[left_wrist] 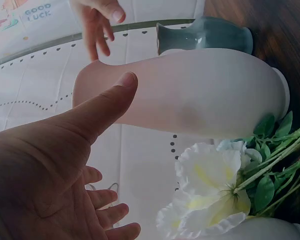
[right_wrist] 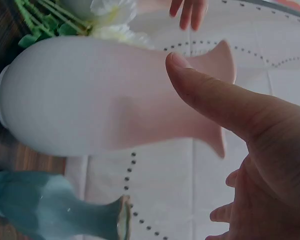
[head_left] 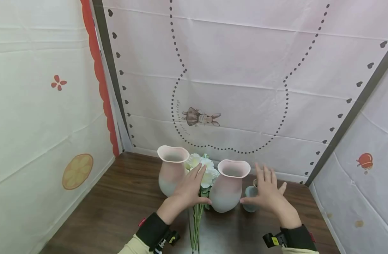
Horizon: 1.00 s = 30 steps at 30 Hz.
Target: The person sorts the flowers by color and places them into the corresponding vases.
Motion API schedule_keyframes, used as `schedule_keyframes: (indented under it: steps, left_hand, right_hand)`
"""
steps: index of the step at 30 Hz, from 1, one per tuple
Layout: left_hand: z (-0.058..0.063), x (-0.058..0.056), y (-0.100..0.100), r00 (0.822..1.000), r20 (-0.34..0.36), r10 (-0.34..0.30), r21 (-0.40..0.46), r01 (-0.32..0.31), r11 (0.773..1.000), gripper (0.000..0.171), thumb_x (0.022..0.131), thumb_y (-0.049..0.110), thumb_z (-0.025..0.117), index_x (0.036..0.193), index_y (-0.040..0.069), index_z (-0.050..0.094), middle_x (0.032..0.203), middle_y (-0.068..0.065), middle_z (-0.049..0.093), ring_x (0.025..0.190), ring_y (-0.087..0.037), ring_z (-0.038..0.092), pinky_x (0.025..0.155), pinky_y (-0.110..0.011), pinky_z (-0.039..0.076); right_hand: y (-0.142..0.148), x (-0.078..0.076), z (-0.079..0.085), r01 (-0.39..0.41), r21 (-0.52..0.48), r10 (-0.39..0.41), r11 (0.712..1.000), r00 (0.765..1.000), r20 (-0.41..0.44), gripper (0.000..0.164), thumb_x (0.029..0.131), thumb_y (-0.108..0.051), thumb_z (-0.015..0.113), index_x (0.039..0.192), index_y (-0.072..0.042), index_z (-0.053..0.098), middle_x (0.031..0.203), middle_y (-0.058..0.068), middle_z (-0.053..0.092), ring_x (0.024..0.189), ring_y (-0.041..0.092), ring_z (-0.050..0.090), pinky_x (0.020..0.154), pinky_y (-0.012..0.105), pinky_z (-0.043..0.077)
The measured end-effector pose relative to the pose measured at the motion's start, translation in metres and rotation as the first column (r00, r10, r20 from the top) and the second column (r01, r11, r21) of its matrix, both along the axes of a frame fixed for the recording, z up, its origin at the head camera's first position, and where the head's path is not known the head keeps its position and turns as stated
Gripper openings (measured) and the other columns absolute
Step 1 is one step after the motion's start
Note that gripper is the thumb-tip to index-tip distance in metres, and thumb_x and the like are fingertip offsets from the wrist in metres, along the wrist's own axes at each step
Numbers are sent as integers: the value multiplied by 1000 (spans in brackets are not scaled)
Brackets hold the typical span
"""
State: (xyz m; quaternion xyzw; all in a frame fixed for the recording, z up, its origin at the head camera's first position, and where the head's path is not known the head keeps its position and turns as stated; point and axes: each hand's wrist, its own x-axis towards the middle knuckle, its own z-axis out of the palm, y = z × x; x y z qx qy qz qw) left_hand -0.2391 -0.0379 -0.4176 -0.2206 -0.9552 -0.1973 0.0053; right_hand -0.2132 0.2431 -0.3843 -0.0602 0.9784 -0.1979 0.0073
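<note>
A pink-to-grey vase [head_left: 225, 190] with a wavy rim stands upright between my two hands. My left hand [head_left: 187, 188] is at its left with fingers spread, its thumb close to the vase wall. On the other side, my right hand [head_left: 270, 190] is also spread, thumb pointing toward the vase; whether either thumb touches it I cannot tell. White artificial flowers [head_left: 208, 174] with long green stems [head_left: 196, 222] lie on the table beside my left hand. Partly behind my right hand is a small blue-green vase [right_wrist: 55, 202], also upright.
A second pink-to-grey vase [head_left: 171, 173] stands at the left, its lower part overlapped by my left hand. The dark wooden table [head_left: 117, 208] meets printed white cloth walls [head_left: 244, 116] at the back and both sides.
</note>
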Motion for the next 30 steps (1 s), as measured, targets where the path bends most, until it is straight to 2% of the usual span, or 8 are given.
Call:
schedule_keyframes:
  steps: [7, 18, 30]
  left_hand:
    - [-2, 1, -2, 1000, -17, -3, 10, 3, 1000, 118, 73, 54, 84, 159, 7, 18, 165, -17, 21, 150, -34, 29, 121, -48, 32]
    - [-4, 2, -2, 1000, -14, -4, 30, 4, 1000, 117, 73, 52, 84, 159, 7, 18, 165, -17, 21, 150, -35, 29, 120, -49, 33]
    - [-3, 2, -2, 1000, -4, 0, 42, 1, 999, 116, 73, 50, 85, 159, 6, 19, 165, -18, 22, 150, -36, 29, 120, -49, 32]
  right_hand:
    - [15, -4, -13, 42, -6, -42, 999, 997, 63, 144, 62, -63, 86, 160, -9, -4, 163, 31, -4, 145, 60, -5, 95, 92, -1]
    - [28, -7, -27, 72, -45, -66, 996, 990, 124, 142, 62, -62, 87, 158, -2, 1, 161, 35, 0, 144, 61, -3, 95, 92, -1]
    - [34, -7, -37, 100, -46, -93, 994, 986, 141, 142, 63, -62, 86, 159, -3, -1, 160, 37, 1, 143, 63, 0, 95, 92, 1]
